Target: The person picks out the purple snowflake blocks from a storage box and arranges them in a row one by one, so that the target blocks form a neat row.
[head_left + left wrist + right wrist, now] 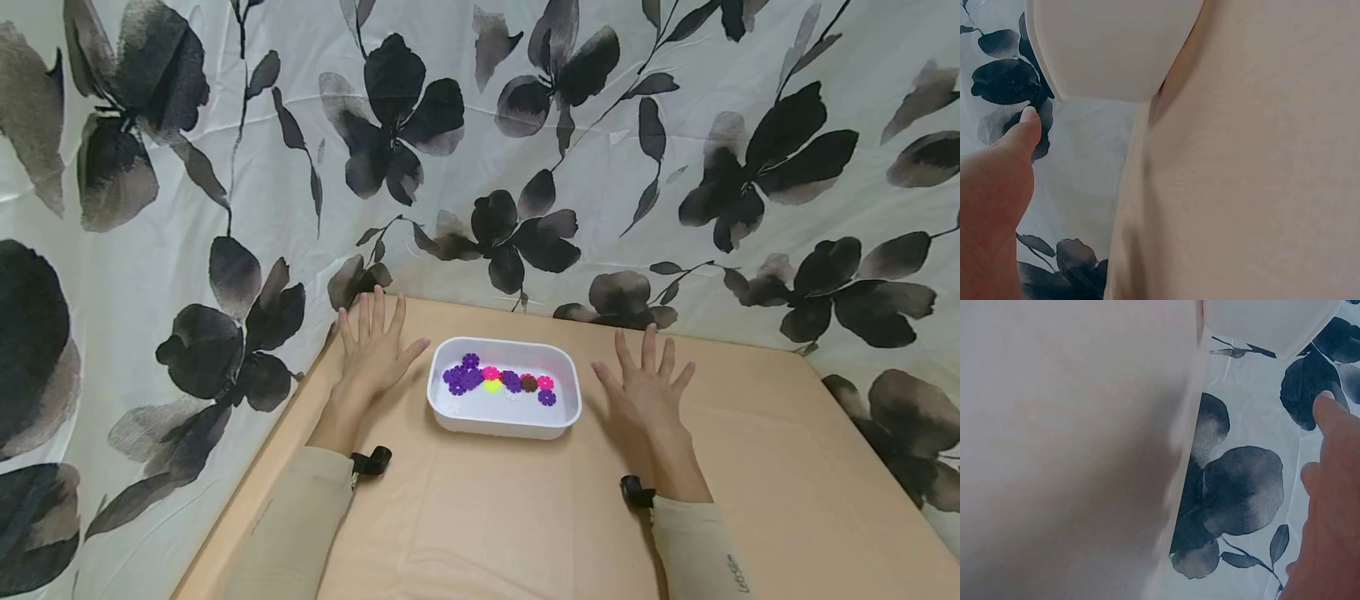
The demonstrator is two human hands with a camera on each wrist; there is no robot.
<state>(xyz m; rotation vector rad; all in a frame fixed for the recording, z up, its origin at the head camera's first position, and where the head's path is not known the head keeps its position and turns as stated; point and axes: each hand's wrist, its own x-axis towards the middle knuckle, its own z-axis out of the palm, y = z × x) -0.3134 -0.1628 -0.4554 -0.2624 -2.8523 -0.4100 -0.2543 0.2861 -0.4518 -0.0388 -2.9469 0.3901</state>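
Note:
Between the two hands, on the tan table, stands a white rectangular tub. Inside it lie small flower-shaped plastic discs: a cluster of purple discs, a yellow disc, a brown disc and a few pink discs. My left hand is to the left of the tub, fingers spread and straight, holding nothing. To the tub's right my right hand is likewise spread and holds nothing. Both wrist views show part of the tub's outer wall and a thumb, apart from it.
The tan table reaches back to a white cloth printed with dark flowers, which hangs behind and on the sides. A small black camera is on the left wrist, another black camera on the right.

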